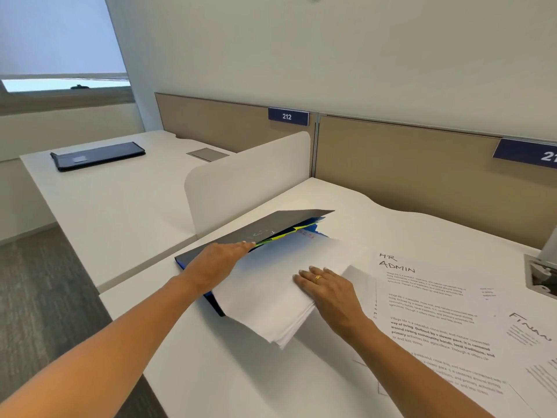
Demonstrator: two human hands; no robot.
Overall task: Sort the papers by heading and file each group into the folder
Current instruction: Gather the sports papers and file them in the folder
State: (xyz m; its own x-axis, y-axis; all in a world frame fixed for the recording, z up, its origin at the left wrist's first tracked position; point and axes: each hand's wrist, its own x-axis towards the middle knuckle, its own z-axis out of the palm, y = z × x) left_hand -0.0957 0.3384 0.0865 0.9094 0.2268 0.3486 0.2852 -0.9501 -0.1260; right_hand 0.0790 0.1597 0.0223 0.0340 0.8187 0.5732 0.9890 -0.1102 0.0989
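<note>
A dark blue folder [265, 229] lies on the white desk [229, 372], its cover lifted a little, with yellow-green and blue dividers showing at the open edge. My left hand [218, 262] reaches under the cover's edge and holds it up. A white stack of papers [271, 294] sticks halfway out of the folder, blank side up. My right hand [330, 292], wearing a ring, rests flat on the stack. To the right lie a sheet headed "HR ADMIN" [434, 309] and a sheet whose heading starts "FINAN" [532, 330].
A white rounded divider panel [250, 179] stands just behind the folder. Tan partition walls [407, 164] with number plates close the back. A second dark folder [98, 156] lies on the neighbouring desk at left. A grey metal bracket [541, 274] sits at the right edge.
</note>
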